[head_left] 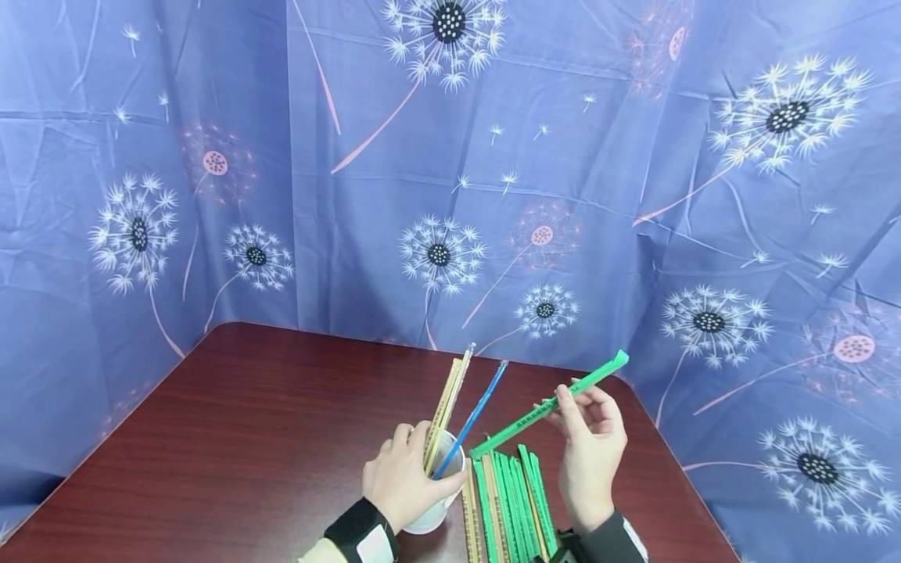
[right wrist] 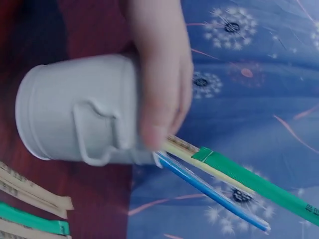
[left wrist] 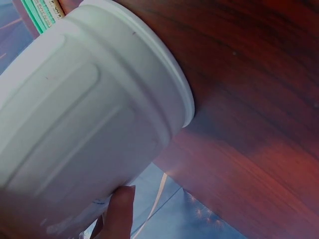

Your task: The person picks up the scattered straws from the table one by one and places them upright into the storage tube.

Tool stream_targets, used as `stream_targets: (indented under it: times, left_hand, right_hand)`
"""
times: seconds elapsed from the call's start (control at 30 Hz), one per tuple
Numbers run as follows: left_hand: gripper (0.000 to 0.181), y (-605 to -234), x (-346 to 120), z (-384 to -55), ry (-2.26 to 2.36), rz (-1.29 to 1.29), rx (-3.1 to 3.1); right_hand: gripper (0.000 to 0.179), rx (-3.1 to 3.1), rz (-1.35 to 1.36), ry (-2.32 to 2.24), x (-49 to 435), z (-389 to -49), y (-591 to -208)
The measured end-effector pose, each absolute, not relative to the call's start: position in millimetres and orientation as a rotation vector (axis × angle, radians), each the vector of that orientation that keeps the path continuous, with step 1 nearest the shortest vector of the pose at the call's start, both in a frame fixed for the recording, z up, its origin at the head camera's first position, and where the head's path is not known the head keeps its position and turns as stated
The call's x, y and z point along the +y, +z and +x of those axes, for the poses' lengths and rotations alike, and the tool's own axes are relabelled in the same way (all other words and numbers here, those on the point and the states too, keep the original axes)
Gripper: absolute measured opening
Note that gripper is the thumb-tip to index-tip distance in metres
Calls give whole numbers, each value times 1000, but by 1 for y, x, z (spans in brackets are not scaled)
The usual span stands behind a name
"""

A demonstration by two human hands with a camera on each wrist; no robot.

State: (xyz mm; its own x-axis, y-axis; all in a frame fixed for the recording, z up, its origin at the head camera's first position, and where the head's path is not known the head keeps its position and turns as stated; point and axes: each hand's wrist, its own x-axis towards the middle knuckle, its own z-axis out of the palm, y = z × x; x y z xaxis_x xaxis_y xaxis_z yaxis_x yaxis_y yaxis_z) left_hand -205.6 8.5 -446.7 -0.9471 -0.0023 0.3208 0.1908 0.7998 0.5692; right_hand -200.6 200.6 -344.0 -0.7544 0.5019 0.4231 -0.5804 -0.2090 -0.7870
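as fingers (head_left: 607, 407) pinch, stick (head_left: 525, 422) lies between.

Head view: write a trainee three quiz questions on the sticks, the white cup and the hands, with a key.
1. Which grip, left or right, pinches the slim green printed stick?
2. True or false: the slim blue stick leans inside the round white handled cup.
3. The row of green and tan sticks lies on: (a) the patterned cloth; (b) the brown wood-grain table; (c) the cup's rim.

Key: 1. The right grip; 2. True; 3. b.
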Motion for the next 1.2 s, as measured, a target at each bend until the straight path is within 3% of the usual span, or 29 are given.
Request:
stream_targets:
  times: [0.43,0.8,1.0,1.2]
  left_hand:
    - [96,-448,9,-206,-866,-146,-2681]
    - [93,-449,10,-207,-836,-142,-2651]
    - [92,-451,10,-208,-833,-144,-2661]
    - [93,-450,9,-208,-856,-133,-2686]
  right_hand:
    - [31,-1817,-28,1867,177,-207,-398]
    - [34,-2199,-28,1713,159,-204,-433]
    - [37,-2210,-8,1709,162,-205,-436]
    - [53,-2181,-141,1632,188,-216,-434]
